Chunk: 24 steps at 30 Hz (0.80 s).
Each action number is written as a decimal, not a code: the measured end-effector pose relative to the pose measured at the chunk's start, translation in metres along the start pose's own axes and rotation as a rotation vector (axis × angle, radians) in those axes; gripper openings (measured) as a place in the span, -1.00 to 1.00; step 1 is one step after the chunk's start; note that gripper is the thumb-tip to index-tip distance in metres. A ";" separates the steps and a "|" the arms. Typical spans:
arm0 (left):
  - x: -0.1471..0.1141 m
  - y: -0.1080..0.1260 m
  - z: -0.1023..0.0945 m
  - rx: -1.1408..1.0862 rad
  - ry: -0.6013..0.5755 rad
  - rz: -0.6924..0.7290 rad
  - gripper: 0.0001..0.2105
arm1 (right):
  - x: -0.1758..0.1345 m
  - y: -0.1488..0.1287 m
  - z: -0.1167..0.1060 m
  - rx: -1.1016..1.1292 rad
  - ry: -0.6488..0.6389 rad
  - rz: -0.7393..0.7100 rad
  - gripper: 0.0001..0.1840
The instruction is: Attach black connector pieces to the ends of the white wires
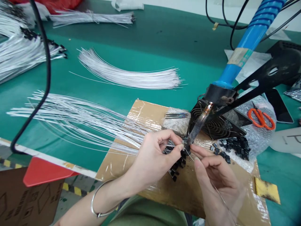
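Note:
A soldering iron [197, 125] with a blue handle is fixed in a black stand, its tip pointing down between my hands. My left hand [152, 157] pinches a thin white wire [171, 145] close to the tip; the small part at the wire's end is partly hidden by my fingers. Between the fingers of my right hand [216, 172] runs a strand of solder wire [219, 195], its end reaching the iron's tip. Beneath my left hand, black connectors [175, 172] lie on the cardboard [117, 161], beside a bundle of white wires [94, 122] spreading left.
Another white wire bundle [131, 77] lies behind on the green table [150, 34]. Right of the iron are a black fan [211, 125], loose black connectors [237, 147], orange scissors [261, 118] and a yellow sponge [267, 190]. A black cable [47, 69] hangs at left.

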<state>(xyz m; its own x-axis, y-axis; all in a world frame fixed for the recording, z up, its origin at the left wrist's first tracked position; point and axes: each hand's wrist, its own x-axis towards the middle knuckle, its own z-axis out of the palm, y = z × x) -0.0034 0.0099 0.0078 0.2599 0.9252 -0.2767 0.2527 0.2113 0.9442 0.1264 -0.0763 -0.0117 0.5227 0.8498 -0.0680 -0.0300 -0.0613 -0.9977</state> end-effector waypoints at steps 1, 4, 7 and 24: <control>0.000 0.000 0.000 0.001 -0.001 -0.001 -0.86 | 0.000 0.000 0.000 0.001 -0.002 -0.008 -0.78; -0.001 0.000 0.000 0.008 0.006 -0.001 -0.86 | 0.000 0.000 0.000 0.001 -0.018 -0.013 -0.80; -0.001 0.000 0.001 0.010 0.012 -0.006 -0.86 | 0.000 -0.001 0.000 -0.019 -0.009 0.003 -0.78; -0.001 0.000 0.001 0.015 0.015 0.012 -0.88 | -0.001 0.001 -0.002 -0.034 -0.006 0.001 -0.77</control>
<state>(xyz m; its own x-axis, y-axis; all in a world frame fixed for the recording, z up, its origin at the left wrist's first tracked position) -0.0029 0.0091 0.0079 0.2491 0.9321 -0.2627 0.2638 0.1957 0.9445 0.1274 -0.0778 -0.0123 0.5175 0.8529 -0.0690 -0.0015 -0.0797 -0.9968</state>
